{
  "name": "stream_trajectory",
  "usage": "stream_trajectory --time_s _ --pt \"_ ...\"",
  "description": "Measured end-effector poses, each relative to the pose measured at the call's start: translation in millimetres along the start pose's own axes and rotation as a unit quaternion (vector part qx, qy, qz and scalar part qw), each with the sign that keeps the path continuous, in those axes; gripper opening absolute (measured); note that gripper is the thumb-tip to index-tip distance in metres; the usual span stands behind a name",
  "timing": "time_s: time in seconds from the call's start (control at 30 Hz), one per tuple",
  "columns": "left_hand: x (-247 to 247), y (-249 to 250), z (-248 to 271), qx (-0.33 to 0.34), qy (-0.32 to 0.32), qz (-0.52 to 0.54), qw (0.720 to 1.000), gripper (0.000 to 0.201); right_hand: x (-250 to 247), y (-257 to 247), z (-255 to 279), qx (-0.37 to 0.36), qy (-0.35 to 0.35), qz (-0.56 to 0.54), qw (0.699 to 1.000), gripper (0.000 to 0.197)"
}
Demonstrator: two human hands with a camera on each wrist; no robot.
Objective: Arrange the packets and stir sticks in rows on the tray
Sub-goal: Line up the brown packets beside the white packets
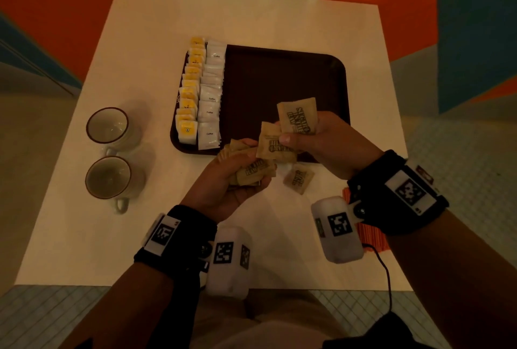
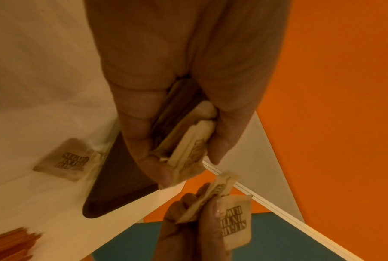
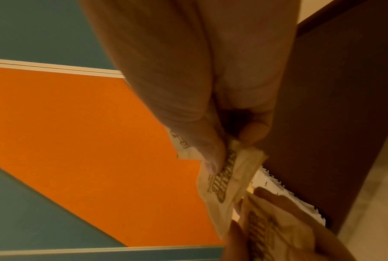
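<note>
A dark brown tray point(image 1: 285, 74) lies on the white table, with a row of yellow packets point(image 1: 188, 96) and a row of white coffee packets point(image 1: 210, 96) along its left side. My left hand point(image 1: 235, 175) grips a bunch of brown sugar packets point(image 1: 251, 172) just off the tray's near edge. My right hand point(image 1: 305, 136) pinches two brown sugar packets point(image 1: 298, 119) above the tray's near part. One more brown sugar packet point(image 1: 298, 179) lies loose on the table. Orange stir sticks point(image 1: 369, 234) lie under my right wrist, mostly hidden.
Two empty cups point(image 1: 107, 127) point(image 1: 107, 178) stand at the table's left side. The tray's middle and right point(image 1: 307, 82) are bare. The table's near edge point(image 1: 195, 284) runs just below my wrists. Orange and blue walls surround the table.
</note>
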State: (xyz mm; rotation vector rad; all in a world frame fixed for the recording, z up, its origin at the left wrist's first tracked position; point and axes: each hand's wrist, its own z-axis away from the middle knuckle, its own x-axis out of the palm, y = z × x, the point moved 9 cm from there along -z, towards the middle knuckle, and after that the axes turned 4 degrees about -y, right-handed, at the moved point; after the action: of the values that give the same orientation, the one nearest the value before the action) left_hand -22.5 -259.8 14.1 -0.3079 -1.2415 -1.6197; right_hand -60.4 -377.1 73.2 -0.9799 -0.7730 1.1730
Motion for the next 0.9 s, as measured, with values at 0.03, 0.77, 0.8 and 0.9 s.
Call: stream_trajectory --time_s 0.03,0.77,0.8,0.9 --pt "0.0 1.3 0.7 0.002 -0.002 0.003 1.000 0.019 0.6 0.7 -0.5 0.002 -0.003 0.002 1.000 0.022" --pt "-5.4 2.8 -0.8 -0.029 0.014 -0.190 0.981 0.016 9.1 -7.2 -6.5 -0.049 0.020 0.273 0.961 0.026" --pt "-3.9 2.4 -0.8 -0.032 0.005 -0.196 0.980 0.016 15.0 -11.1 -7.6 -0.050 -0.019 0.325 0.944 0.025" --pt "-2.6 1.5 -0.2 -0.023 -0.004 -0.183 0.983 0.019 20.4 -13.9 -9.6 -0.049 -0.063 0.399 0.913 0.018"
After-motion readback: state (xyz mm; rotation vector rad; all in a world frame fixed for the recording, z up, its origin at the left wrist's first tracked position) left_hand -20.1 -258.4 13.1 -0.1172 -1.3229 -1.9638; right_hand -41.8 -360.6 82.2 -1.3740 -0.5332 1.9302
